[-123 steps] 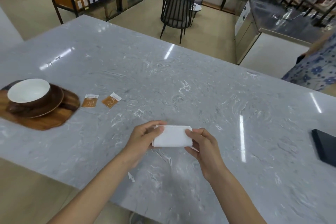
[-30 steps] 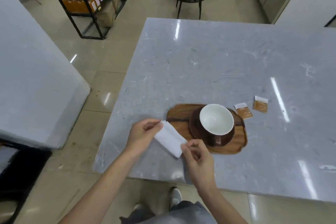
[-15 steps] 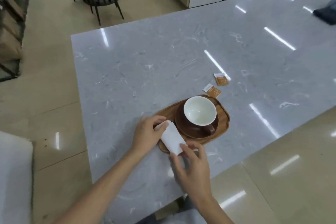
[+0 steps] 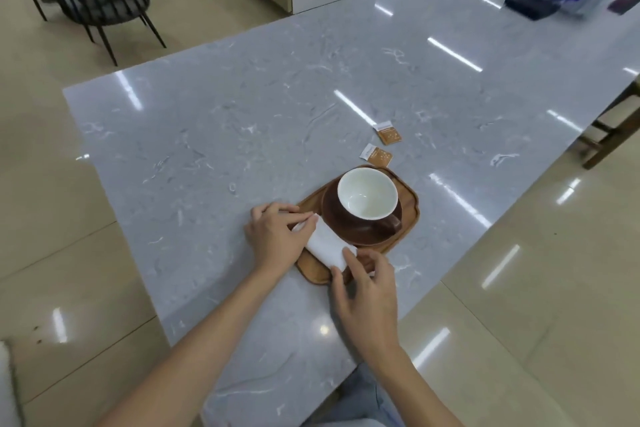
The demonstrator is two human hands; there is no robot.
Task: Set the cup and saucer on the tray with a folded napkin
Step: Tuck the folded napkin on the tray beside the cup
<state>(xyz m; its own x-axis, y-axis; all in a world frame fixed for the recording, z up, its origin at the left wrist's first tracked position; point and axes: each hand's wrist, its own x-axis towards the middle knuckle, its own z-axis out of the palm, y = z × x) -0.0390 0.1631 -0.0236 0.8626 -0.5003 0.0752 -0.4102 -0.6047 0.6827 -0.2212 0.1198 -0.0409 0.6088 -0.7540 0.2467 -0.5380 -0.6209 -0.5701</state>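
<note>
On tray, napkin between hands (touching)

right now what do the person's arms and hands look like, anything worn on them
Both forearms are bare up to the frame's bottom edge, with no sleeves in view. The left hand and right hand have no gloves; no rings, watch or bracelets are visible. Fingernails look short and unpainted. Light blue denim-like fabric shows between the forearms.

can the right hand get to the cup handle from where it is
Probably yes: the right hand is at the napkin, and the cup handle faces that side of the tray, with nothing between.
</note>
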